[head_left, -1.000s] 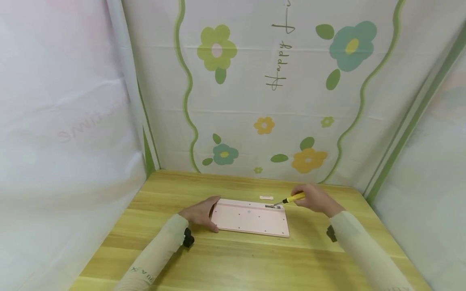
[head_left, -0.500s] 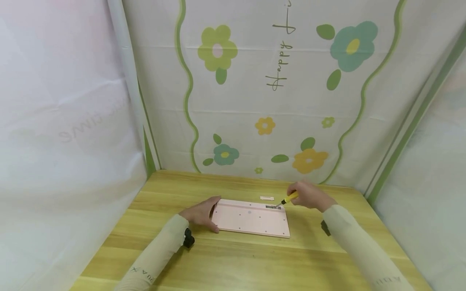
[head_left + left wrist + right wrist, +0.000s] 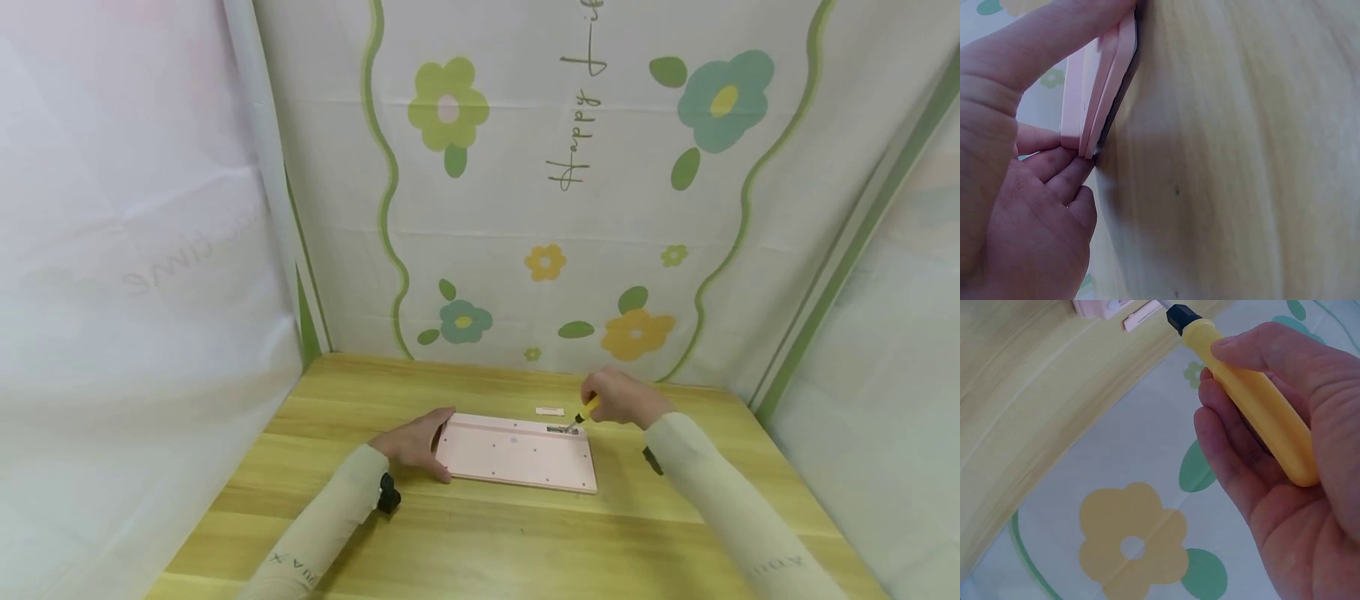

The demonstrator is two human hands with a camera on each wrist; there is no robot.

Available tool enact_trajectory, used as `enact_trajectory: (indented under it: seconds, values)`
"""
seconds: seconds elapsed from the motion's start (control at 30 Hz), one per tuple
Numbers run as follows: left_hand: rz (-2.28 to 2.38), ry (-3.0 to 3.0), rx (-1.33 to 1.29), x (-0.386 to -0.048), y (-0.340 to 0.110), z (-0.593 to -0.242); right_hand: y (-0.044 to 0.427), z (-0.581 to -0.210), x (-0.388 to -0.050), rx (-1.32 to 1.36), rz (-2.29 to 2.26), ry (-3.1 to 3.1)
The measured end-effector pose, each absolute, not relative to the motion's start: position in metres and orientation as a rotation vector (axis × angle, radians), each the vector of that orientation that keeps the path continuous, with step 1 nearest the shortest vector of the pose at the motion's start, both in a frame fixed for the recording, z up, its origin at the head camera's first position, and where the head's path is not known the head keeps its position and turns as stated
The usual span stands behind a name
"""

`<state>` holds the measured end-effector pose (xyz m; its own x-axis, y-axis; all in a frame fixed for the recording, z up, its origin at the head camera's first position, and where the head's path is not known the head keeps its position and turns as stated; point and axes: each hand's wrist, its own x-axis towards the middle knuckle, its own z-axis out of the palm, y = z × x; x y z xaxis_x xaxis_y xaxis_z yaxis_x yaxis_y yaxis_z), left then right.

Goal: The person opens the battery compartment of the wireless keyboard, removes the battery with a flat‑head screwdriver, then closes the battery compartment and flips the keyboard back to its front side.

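A flat pink panel, like a keyboard turned face down [image 3: 517, 458], lies on the table with small dark dots across it. At its far right corner is an uncovered slot [image 3: 561, 430]. My left hand [image 3: 411, 442] grips the panel's left end between thumb and fingers; in the left wrist view the hand [image 3: 1041, 181] holds the pink edge [image 3: 1094, 94]. My right hand [image 3: 624, 397] holds a yellow screwdriver [image 3: 588, 408], its tip at the slot. In the right wrist view, thumb and fingers wrap the yellow handle [image 3: 1260, 406]; the tip is out of frame.
A small pale pink cover [image 3: 550, 412] lies on the wooden table [image 3: 480, 542] just behind the panel. A white cloth with printed flowers [image 3: 495, 192] hangs behind the table, and more cloth hangs at the left [image 3: 150, 333] and right sides.
My right hand has moved left, and the screwdriver stands steeper, its tip shifting within the slot area. My left hand keeps its grip on the panel.
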<state>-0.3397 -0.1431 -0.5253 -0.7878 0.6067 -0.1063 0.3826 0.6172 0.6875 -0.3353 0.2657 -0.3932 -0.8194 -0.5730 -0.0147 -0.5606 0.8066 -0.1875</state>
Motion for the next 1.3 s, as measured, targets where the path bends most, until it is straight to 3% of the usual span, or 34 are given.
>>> enact_trajectory:
  seconds: [0.33,0.67,1.3]
  values:
    - [0.965,2.507,0.802,-0.34,-0.143,-0.527,0.245,-0.381,-0.334,-0.89,-0.185,2.894]
    - [0.932,2.521,0.807,-0.339,-0.142,-0.526,0.239,-0.393,-0.338,-0.833,-0.156,2.907]
    - [0.935,2.529,0.81,-0.34,-0.143,-0.527,0.303,-0.426,-0.346,-0.756,-0.705,2.879]
